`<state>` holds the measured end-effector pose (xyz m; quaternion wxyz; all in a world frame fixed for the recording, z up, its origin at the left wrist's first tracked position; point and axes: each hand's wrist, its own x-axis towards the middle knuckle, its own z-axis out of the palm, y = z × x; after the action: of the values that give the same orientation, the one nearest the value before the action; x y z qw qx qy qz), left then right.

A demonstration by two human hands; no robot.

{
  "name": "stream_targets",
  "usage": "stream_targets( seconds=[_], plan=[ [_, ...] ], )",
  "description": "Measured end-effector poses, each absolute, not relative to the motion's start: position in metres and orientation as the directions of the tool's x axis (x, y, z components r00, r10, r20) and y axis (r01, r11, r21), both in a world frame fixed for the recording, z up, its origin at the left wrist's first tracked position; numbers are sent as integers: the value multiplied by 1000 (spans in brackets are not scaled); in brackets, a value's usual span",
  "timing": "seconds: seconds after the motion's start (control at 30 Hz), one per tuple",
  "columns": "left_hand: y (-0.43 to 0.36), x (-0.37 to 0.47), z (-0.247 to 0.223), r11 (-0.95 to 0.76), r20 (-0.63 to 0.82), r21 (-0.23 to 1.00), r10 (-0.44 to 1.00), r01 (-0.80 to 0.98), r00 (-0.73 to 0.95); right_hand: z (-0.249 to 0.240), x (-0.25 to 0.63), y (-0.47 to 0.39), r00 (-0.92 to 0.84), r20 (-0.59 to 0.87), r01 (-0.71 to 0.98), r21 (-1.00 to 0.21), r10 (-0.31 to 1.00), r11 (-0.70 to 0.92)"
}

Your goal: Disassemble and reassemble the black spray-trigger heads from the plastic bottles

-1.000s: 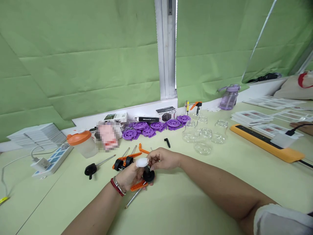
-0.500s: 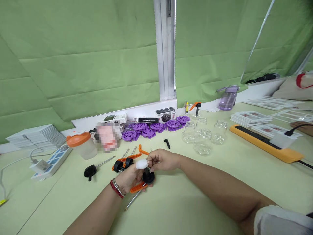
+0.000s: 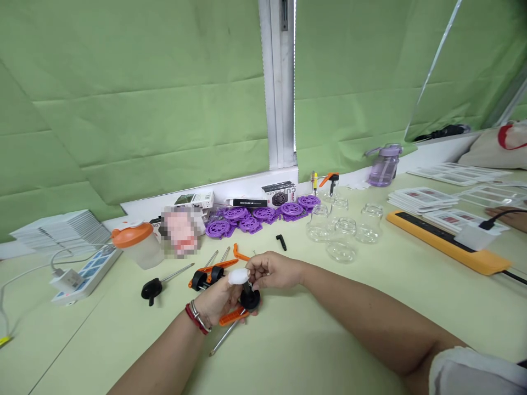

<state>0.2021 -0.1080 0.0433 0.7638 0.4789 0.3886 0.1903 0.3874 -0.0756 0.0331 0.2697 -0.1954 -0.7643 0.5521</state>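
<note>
My left hand (image 3: 218, 300) is closed around a black hand-crank piece (image 3: 250, 300) with a round black base and an upright stem. An orange handle (image 3: 233, 316) and a metal rod (image 3: 223, 338) stick out below the fingers. Something white (image 3: 239, 276), a wrap or a cap, covers the left thumb's end. My right hand (image 3: 276, 270) pinches close to the top of the black stem; what its fingertips hold is hidden. Just behind lie similar black parts (image 3: 200, 280) with metal rods and orange handles, and a loose orange handle (image 3: 240, 252).
A black piece with a rod (image 3: 152, 288) lies left, a small black crank (image 3: 281, 242) ahead. Glass jars (image 3: 341, 249) and purple slotted discs (image 3: 250, 224) stand behind. An orange power strip (image 3: 448, 241) is right; another person's hand (image 3: 508, 215) shows at the edge.
Both hands stay nearly in place with the same grip. The other person's hand at the right edge has shifted slightly.
</note>
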Motion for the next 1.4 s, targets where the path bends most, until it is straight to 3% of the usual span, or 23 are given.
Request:
stream_targets(
  seconds=[1.4],
  plan=[
    [-114,206,52,518,-430,855,663,39,613,42,385,-82,-734,157,12,-970,661,244]
  ],
)
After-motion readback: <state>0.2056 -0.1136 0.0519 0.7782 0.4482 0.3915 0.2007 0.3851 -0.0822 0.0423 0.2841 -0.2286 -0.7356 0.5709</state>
